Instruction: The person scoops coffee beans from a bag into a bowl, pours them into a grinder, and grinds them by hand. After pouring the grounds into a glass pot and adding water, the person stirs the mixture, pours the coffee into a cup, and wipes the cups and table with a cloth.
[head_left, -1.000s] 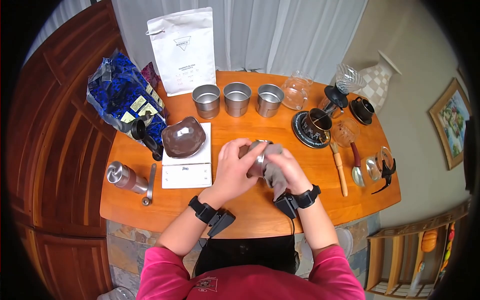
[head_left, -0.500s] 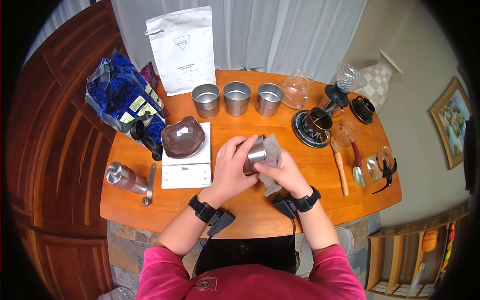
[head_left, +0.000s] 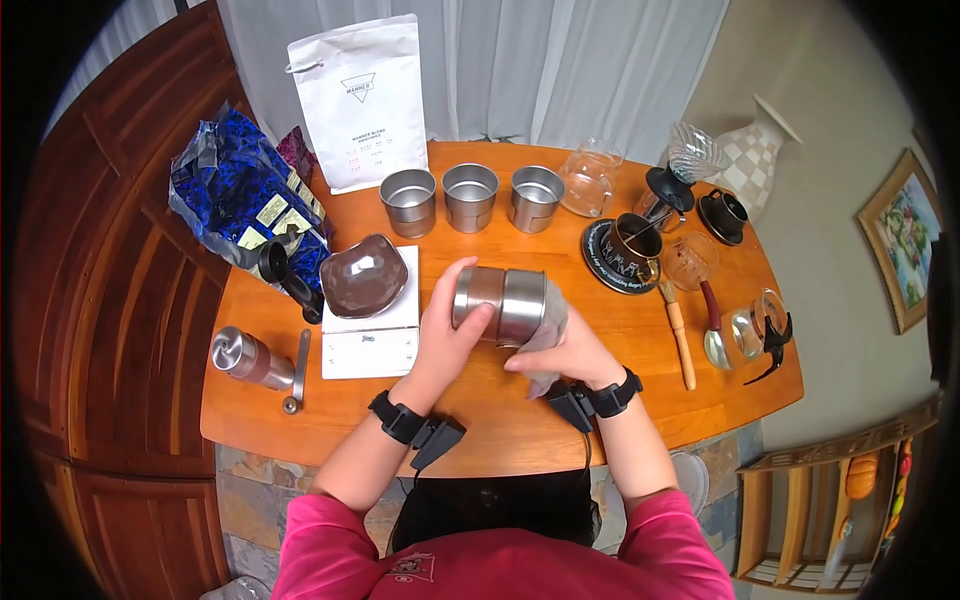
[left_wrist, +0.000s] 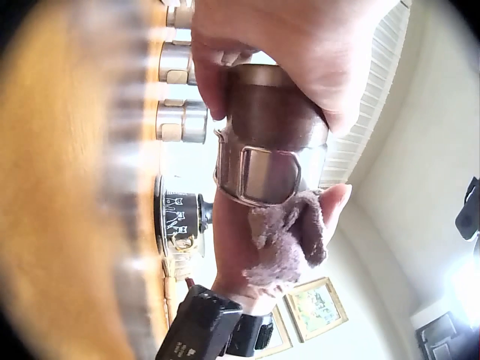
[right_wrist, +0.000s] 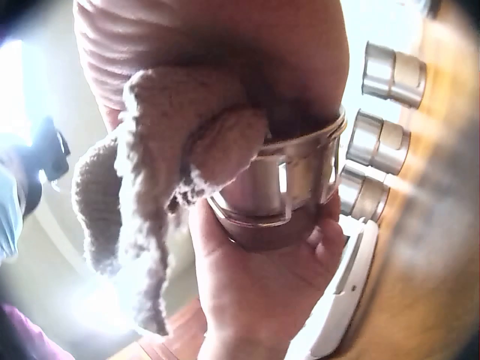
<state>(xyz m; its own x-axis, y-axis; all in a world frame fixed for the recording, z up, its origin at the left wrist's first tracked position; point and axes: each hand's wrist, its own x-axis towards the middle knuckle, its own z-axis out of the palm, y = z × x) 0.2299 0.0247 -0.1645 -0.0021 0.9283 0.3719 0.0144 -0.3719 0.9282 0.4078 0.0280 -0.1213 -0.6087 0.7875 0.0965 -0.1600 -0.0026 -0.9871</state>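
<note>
A stainless steel cup (head_left: pixel 522 305) with a brown band round its lower part is tipped on its side above the table, mouth to the right. My left hand (head_left: pixel 445 330) grips it round the brown band, thumb on the near side. Folding wire handles (left_wrist: pixel 270 176) lie against its wall in the left wrist view. A grey cloth (right_wrist: pixel 146 180) hangs from my right hand (head_left: pixel 582 352), which holds it at the cup's mouth. The right thumb pinches the cloth by the rim; the other right fingers are mostly hidden behind cloth and cup.
Three similar steel cups (head_left: pixel 470 197) stand behind. On the left are a white scale (head_left: pixel 370 352) bearing a brown dish (head_left: pixel 365 275), a hand grinder (head_left: pixel 250 358) and coffee bags (head_left: pixel 360 100). Rightward are a black mug (head_left: pixel 637 238), a brush (head_left: pixel 678 335), a spoon (head_left: pixel 716 348) and glassware (head_left: pixel 592 180).
The cup has turned so its side and brown band now face up, mouth to the right. The left hand has shifted back to its base end; the right hand with the cloth stays by the mouth.
</note>
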